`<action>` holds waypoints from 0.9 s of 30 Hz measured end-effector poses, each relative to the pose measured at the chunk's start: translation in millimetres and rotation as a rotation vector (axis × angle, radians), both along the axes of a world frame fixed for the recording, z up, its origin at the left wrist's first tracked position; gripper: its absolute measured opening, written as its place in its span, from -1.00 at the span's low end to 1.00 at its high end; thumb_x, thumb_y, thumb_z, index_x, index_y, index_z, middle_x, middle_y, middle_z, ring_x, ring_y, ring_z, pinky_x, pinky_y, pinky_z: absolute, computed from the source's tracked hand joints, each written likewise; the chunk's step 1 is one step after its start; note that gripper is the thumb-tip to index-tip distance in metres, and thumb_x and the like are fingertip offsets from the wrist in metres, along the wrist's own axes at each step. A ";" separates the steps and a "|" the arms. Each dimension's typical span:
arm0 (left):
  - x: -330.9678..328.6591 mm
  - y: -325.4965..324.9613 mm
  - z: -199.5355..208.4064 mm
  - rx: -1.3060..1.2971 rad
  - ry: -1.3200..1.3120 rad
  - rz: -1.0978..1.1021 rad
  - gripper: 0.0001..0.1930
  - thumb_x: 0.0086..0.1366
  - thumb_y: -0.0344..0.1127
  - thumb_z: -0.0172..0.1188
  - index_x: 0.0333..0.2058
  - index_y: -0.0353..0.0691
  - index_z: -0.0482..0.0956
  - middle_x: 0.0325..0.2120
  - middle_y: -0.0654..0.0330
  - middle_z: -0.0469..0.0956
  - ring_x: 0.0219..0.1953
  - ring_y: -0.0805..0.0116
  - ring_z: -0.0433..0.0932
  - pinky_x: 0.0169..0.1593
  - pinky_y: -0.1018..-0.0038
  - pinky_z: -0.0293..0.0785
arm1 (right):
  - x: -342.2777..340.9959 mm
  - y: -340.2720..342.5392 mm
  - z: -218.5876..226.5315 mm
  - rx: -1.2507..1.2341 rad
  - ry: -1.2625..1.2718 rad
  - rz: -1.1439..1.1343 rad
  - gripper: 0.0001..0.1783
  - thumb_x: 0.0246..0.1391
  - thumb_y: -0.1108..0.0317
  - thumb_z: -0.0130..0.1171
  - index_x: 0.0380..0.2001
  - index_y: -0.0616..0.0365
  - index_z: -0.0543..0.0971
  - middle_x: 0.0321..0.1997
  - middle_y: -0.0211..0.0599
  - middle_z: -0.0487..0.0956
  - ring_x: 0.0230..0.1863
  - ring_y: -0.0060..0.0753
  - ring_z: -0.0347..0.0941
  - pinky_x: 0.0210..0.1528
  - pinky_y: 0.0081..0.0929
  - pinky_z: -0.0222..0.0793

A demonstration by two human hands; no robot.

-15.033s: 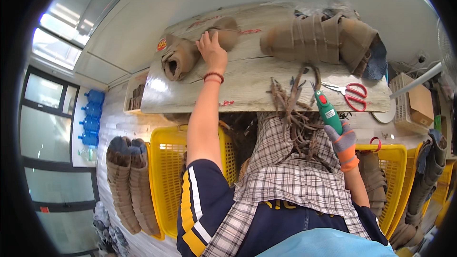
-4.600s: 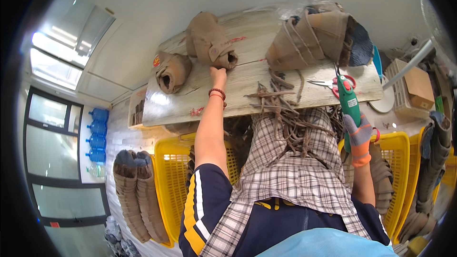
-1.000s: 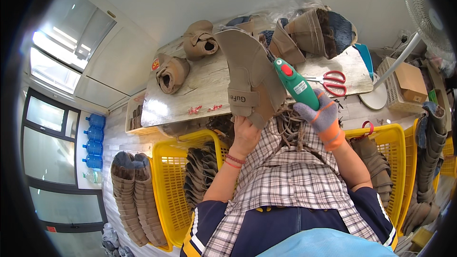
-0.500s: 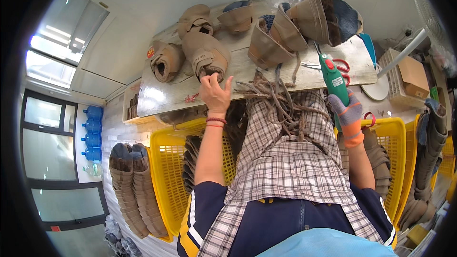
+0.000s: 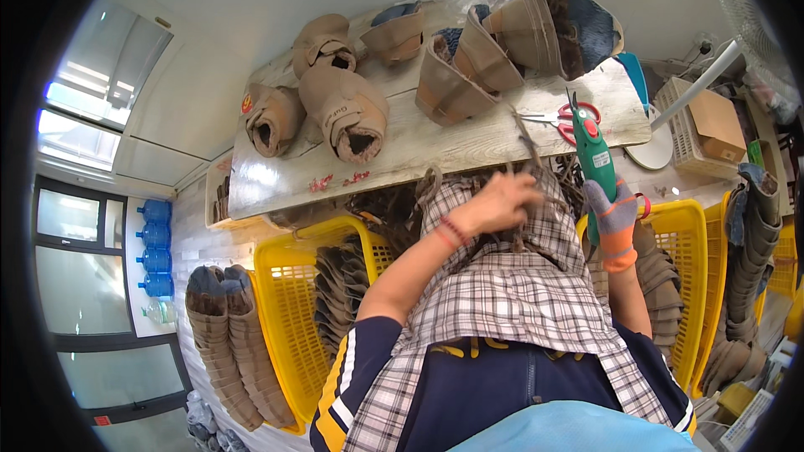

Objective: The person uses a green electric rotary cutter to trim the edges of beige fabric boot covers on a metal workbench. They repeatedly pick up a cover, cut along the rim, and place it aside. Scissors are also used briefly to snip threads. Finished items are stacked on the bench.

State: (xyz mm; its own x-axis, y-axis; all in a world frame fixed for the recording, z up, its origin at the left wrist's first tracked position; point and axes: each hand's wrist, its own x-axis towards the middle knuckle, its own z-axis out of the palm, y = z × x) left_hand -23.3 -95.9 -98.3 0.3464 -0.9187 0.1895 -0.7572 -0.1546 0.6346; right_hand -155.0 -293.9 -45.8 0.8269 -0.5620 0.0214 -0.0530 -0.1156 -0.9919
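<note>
My right hand (image 5: 614, 205), in a grey and orange knit glove, is closed around the green handle of a pair of electric scissors (image 5: 595, 153). Their dark blades point away from me, over the table's near edge. My bare left hand (image 5: 501, 203) is above my lap, its fingers smeared by motion. Brown fuzzy strips (image 5: 529, 149) lie around it on my checked apron (image 5: 519, 285), partly hidden by the hand. Beyond it on the table stands a brown fleece-lined shoe upper (image 5: 343, 109), its opening toward me.
More shoe uppers (image 5: 275, 120) and folded brown pieces (image 5: 456, 84) rest on the worn wooden table (image 5: 402, 138). Red-handled scissors (image 5: 567, 120) lie behind the electric pair. Yellow baskets (image 5: 293, 285) with stacked brown pieces flank me. A fan (image 5: 748, 21) stands at the far right.
My left hand has left the shoe upper on the table and come right and back, over the strips on my lap. The right hand still grips the electric scissors.
</note>
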 end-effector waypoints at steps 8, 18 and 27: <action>115.2 40.7 -34.3 -0.966 1.110 1.053 -0.71 0.13 -0.35 0.32 -0.19 -0.27 0.49 -0.25 0.25 0.54 -0.34 0.48 0.44 -0.16 0.38 0.38 | 2.1 1.2 -9.7 -0.092 0.080 0.010 -0.62 -0.02 0.21 0.37 -0.23 0.26 0.55 -0.44 -0.36 0.58 -0.44 -0.61 0.41 -0.39 -0.57 0.35; 149.4 99.9 80.6 -1.152 1.021 0.693 -0.66 0.16 -0.43 0.26 -0.07 -0.32 0.51 -0.16 0.14 0.58 -0.13 0.29 0.54 0.04 0.31 0.45 | 30.7 -6.1 24.4 -0.196 -0.075 0.076 -0.58 -0.12 0.23 0.42 -0.23 0.23 0.54 -0.41 -0.29 0.60 -0.42 -0.56 0.48 -0.35 -0.54 0.41; 107.7 185.0 136.1 -1.278 1.644 0.785 -0.74 0.34 -0.38 0.05 -0.05 -0.36 0.43 -0.10 -0.02 0.54 -0.07 0.08 0.55 -0.04 0.21 0.58 | 59.1 13.3 33.2 -1.114 -0.453 0.112 -0.45 -0.39 0.03 0.53 -0.37 0.10 0.53 -0.60 -0.27 0.50 -0.59 -0.16 0.42 -0.52 -0.31 0.35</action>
State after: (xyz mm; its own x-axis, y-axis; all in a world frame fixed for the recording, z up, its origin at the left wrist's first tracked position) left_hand 84.4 89.0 37.8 0.9065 -0.2207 -0.3600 0.3728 0.8186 0.4369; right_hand -95.9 -280.6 -12.6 0.6622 0.0235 0.7489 0.3390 -0.9008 -0.2714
